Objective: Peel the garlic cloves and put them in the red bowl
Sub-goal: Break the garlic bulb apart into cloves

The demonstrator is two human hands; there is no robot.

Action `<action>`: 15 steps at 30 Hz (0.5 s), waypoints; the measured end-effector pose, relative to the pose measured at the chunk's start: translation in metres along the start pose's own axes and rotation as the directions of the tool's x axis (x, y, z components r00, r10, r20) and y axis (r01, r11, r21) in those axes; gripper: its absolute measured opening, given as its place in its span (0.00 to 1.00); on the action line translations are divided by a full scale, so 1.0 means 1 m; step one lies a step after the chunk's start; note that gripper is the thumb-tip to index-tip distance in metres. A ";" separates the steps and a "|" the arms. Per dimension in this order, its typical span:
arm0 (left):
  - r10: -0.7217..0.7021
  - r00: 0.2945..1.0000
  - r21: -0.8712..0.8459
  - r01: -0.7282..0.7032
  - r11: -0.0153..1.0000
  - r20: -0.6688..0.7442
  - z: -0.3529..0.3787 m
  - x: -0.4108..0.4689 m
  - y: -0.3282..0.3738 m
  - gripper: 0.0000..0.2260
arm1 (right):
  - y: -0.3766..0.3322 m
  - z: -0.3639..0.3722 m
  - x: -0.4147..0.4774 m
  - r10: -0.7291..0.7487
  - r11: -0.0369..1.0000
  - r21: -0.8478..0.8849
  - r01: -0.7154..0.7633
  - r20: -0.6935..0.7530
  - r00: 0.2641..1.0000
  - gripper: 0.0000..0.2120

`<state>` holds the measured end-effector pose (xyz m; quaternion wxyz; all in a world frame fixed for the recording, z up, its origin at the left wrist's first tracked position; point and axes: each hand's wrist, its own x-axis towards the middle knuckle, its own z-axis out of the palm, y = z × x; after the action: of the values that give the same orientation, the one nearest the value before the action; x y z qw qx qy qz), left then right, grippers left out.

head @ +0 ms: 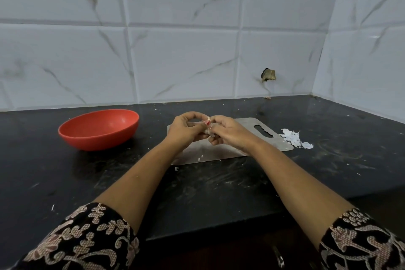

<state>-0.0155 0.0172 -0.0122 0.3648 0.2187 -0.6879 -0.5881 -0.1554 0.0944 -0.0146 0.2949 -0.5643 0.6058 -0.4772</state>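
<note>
Over the steel cutting board (219, 151) my left hand (186, 130) and my right hand (228, 130) meet, fingers curled round a piece of garlic (207, 130) held between them. Only a sliver of the garlic and its papery skin shows between the fingertips. The red bowl (72, 132) sits on the black counter to the left of my hands; I see nothing inside it.
A pile of white garlic peel (293, 137) lies on the counter just right of the board's handle slot. Small skin flecks dot the black counter (219, 193). Tiled walls close the back and right side; a hole (267, 74) breaks the back wall.
</note>
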 end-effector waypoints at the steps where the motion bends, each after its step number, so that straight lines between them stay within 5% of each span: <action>1: -0.001 1.000 -0.004 0.001 1.000 0.003 0.000 0.000 0.001 0.04 | -0.001 0.000 -0.001 -0.006 0.999 -0.032 0.005 -0.012 1.000 0.09; 7: -0.039 0.998 0.035 0.040 0.999 -0.048 -0.002 0.002 -0.002 0.11 | -0.006 0.003 -0.007 -0.131 0.934 -0.336 0.119 -0.016 0.991 0.13; 15: -0.080 0.997 0.070 0.081 0.994 -0.011 -0.001 0.002 -0.005 0.11 | -0.006 0.002 -0.009 -0.102 0.897 -0.426 0.117 0.057 0.993 0.12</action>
<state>-0.0165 0.0136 -0.0161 0.3356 0.2615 -0.6974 -0.5767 -0.1492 0.1031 -0.0120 0.1465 -0.6561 0.6582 -0.3390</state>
